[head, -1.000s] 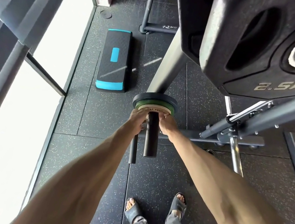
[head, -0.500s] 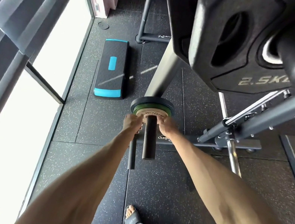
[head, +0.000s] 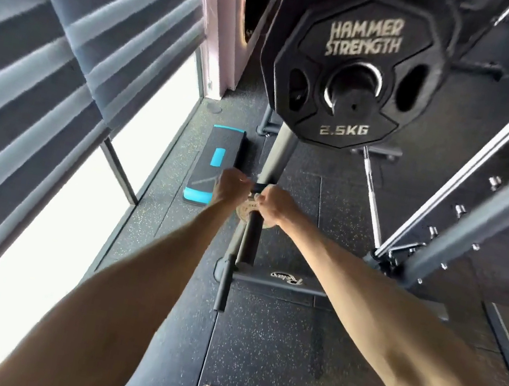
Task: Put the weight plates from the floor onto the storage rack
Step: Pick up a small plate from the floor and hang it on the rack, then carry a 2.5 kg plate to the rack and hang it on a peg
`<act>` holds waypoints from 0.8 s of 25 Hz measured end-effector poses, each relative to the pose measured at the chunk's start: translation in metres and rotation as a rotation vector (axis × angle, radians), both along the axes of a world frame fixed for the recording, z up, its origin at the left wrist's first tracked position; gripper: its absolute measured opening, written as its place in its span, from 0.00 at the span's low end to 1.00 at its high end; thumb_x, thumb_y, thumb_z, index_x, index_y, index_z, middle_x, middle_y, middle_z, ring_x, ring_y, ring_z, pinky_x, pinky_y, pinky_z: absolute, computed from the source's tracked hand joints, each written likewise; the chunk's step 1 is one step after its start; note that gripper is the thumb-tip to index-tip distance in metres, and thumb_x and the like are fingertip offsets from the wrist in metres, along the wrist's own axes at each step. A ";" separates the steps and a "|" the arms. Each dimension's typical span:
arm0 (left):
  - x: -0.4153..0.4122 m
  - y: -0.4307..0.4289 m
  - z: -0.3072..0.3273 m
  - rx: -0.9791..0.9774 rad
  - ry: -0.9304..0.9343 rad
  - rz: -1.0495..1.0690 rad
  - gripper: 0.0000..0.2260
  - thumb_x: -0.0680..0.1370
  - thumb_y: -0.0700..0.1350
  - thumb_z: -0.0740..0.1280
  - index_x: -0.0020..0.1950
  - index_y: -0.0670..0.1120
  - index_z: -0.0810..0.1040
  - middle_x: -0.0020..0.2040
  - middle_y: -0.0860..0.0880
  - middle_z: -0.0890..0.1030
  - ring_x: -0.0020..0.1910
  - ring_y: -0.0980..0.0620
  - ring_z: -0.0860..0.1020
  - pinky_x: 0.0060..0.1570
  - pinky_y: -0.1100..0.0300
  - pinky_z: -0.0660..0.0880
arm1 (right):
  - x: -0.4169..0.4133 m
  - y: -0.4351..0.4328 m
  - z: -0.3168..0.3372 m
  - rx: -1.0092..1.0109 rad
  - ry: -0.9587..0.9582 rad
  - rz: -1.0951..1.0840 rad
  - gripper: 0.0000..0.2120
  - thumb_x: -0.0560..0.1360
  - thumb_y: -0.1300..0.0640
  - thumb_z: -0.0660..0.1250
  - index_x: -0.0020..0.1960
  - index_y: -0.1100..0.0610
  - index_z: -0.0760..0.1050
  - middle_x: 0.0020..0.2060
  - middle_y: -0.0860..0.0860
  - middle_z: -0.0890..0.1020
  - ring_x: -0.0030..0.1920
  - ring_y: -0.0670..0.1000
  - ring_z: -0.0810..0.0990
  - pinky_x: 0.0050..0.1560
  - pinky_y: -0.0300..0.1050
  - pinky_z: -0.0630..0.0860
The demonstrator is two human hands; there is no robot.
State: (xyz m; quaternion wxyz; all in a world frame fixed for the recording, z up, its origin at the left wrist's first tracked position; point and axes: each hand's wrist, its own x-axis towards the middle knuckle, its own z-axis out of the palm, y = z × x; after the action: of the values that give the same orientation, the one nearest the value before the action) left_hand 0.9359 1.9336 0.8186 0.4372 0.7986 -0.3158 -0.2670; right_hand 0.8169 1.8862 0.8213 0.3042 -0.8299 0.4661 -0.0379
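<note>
The rack (head: 277,162) holds a black plate (head: 358,41) up top, face to the camera, marked HAMMER STRENGTH and 2.5KG. Lower down, a tan plate (head: 245,210) is threaded on a peg (head: 250,236) that points toward the person; its lettering is blurred. The left hand (head: 230,187) and right hand (head: 274,206) grip its rim.

Two hands (head: 230,185) (head: 272,208), perhaps three plates (head: 353,67) (head: 270,42) (head: 246,211), one step (head: 213,165).

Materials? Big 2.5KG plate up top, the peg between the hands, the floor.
2.5KG plate: looks rubber- or urethane-coated, matte black, pale moulded-looking lettering, bright metal ring at the bore. Peg: likely steel tube, matte dark coating. Floor: seemingly rubber tiles, black with pale flecks, visible seams.
</note>
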 end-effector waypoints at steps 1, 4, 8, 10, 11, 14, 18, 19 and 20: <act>-0.001 0.012 0.024 -0.048 0.002 0.041 0.06 0.72 0.41 0.68 0.35 0.46 0.77 0.41 0.35 0.84 0.43 0.39 0.85 0.46 0.42 0.82 | 0.001 0.011 0.021 -0.048 -0.020 0.046 0.17 0.82 0.51 0.59 0.54 0.66 0.77 0.53 0.63 0.82 0.53 0.62 0.82 0.54 0.52 0.79; -0.004 0.049 0.096 -0.263 0.099 0.181 0.11 0.74 0.34 0.67 0.36 0.48 0.76 0.33 0.42 0.84 0.33 0.46 0.83 0.34 0.58 0.80 | 0.008 0.039 0.087 -0.167 -0.108 0.180 0.19 0.82 0.49 0.60 0.55 0.65 0.76 0.54 0.64 0.82 0.56 0.62 0.81 0.51 0.49 0.75; -0.015 0.081 0.197 -0.564 0.157 0.242 0.08 0.76 0.30 0.63 0.42 0.41 0.78 0.27 0.48 0.81 0.25 0.51 0.78 0.28 0.63 0.71 | 0.004 0.076 0.188 -0.397 -0.263 0.291 0.18 0.82 0.50 0.59 0.59 0.63 0.79 0.58 0.62 0.81 0.59 0.62 0.79 0.56 0.49 0.74; -0.027 0.087 0.245 -0.650 0.125 0.258 0.04 0.77 0.34 0.65 0.47 0.38 0.79 0.33 0.43 0.82 0.29 0.48 0.79 0.27 0.64 0.72 | -0.006 0.088 0.232 -0.507 -0.334 0.322 0.18 0.83 0.52 0.58 0.59 0.64 0.79 0.57 0.61 0.82 0.58 0.61 0.80 0.56 0.49 0.75; -0.033 0.089 0.265 -0.682 0.110 0.256 0.05 0.77 0.36 0.65 0.49 0.38 0.79 0.36 0.41 0.82 0.31 0.47 0.81 0.27 0.63 0.73 | -0.012 0.091 0.250 -0.541 -0.385 0.313 0.17 0.83 0.53 0.57 0.58 0.64 0.79 0.55 0.61 0.83 0.56 0.60 0.81 0.55 0.49 0.75; -0.044 0.081 0.300 -0.728 0.015 0.206 0.04 0.74 0.39 0.66 0.45 0.41 0.80 0.39 0.41 0.84 0.35 0.46 0.82 0.39 0.56 0.79 | -0.036 0.088 0.288 -0.588 -0.597 0.203 0.13 0.82 0.55 0.58 0.52 0.61 0.79 0.46 0.58 0.85 0.48 0.58 0.84 0.50 0.51 0.79; -0.068 0.055 0.296 -0.705 -0.374 0.136 0.08 0.78 0.44 0.68 0.55 0.43 0.80 0.52 0.43 0.83 0.52 0.45 0.82 0.56 0.51 0.78 | -0.084 0.062 0.301 -0.826 -0.887 0.000 0.09 0.81 0.60 0.58 0.52 0.60 0.77 0.45 0.55 0.82 0.48 0.54 0.81 0.52 0.50 0.79; -0.076 0.050 0.291 -0.709 -0.435 0.092 0.13 0.79 0.47 0.67 0.61 0.43 0.78 0.58 0.43 0.81 0.58 0.45 0.79 0.61 0.51 0.75 | -0.097 0.052 0.298 -0.903 -0.903 -0.078 0.09 0.81 0.60 0.58 0.55 0.59 0.76 0.50 0.55 0.81 0.54 0.54 0.79 0.60 0.49 0.76; -0.083 0.044 0.286 -0.700 -0.475 0.038 0.18 0.80 0.50 0.66 0.67 0.44 0.74 0.64 0.43 0.77 0.64 0.46 0.75 0.66 0.51 0.71 | -0.108 0.039 0.294 -0.968 -0.876 -0.165 0.10 0.80 0.58 0.58 0.58 0.58 0.75 0.55 0.55 0.79 0.59 0.54 0.75 0.66 0.48 0.71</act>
State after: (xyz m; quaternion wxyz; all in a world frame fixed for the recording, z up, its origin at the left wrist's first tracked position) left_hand 0.8527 1.9780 1.1047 0.6020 0.6470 -0.4647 0.0558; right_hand 0.7094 1.9256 1.1153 0.0543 -0.7424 0.2915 -0.6007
